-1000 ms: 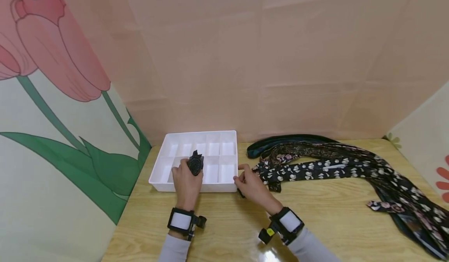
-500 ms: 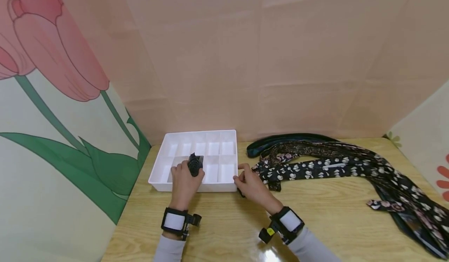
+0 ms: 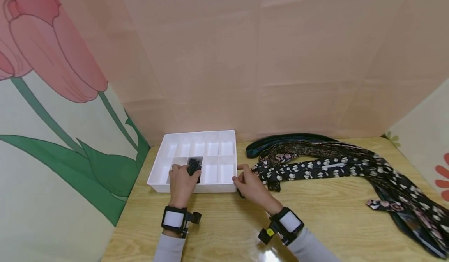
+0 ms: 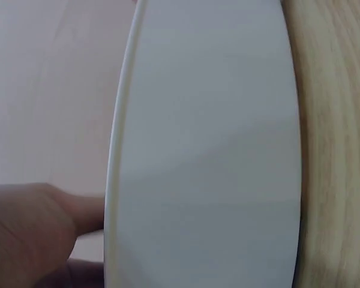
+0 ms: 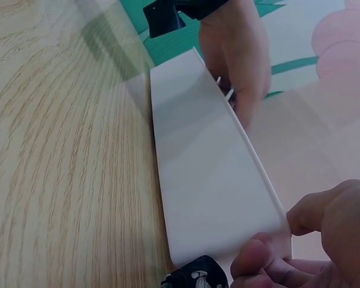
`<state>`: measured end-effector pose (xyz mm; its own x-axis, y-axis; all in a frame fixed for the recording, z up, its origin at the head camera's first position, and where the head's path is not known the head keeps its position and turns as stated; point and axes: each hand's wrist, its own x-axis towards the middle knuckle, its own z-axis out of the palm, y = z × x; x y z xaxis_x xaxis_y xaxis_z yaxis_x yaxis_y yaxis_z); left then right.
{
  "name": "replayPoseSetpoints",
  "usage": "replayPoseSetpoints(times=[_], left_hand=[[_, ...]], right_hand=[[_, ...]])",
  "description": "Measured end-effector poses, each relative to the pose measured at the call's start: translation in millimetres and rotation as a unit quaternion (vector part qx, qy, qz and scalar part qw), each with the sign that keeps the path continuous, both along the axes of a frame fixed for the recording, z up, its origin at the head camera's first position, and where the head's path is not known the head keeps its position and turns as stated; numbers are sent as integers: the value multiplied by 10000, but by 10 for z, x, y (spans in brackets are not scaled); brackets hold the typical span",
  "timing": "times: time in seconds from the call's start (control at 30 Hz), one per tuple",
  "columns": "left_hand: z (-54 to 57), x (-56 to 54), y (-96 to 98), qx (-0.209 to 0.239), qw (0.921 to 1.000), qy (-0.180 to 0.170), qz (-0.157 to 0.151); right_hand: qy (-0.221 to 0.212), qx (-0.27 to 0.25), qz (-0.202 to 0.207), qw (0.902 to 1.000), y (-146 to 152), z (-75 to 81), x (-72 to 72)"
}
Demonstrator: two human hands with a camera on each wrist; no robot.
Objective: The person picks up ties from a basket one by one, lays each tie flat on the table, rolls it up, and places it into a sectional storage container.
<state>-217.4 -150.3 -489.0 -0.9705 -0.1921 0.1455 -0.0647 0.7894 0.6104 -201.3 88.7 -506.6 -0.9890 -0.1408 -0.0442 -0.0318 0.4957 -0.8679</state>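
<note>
A white divided tray (image 3: pixel 214 188) stands on the table, with two rows of compartments. My left hand (image 3: pixel 182 184) reaches over its front wall and holds a black rolled-up tie (image 3: pixel 194 165), which sits low in a front-row compartment near the middle. In the left wrist view the tray's front wall hides the fingertips and the roll. My right hand (image 3: pixel 250 184) pinches the tray's front right corner; in the right wrist view the thumb and fingers (image 5: pixel 252 259) lie on either side of the wall. A bit of dark patterned fabric (image 5: pixel 198 273) shows below that corner.
Several long dark ties (image 3: pixel 317 170), some with white or pink flowers, lie from beside the tray to the table's right edge. A pinkish-brown covered wall (image 3: pixel 252 78) rises right behind the tray. Wood-grain tabletop (image 3: pixel 224 231) lies in front.
My left hand has lowered the black rolled-up tie from above the tray down into the front compartment. The right hand has stayed at the tray's corner.
</note>
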Motion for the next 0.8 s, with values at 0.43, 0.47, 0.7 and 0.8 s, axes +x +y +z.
replayPoseSetpoints(times=[0.43,0.47,0.7,0.8], left_hand=[[-62,-37,-7,-503,9984,241,38],[-69,-38,-4,-397,9987,304,69],[-67,101,86,-27,9924,1233,-26],[-37,225,172,92,9813,1789,-702]], right_hand=[[1143,1326,93,9845,329,-52,116],[1377,1668,48,9763,386,-77,119],[1774,2859,330,9411,675,-215,136],[1819,2980,393,9363,715,-249,149]])
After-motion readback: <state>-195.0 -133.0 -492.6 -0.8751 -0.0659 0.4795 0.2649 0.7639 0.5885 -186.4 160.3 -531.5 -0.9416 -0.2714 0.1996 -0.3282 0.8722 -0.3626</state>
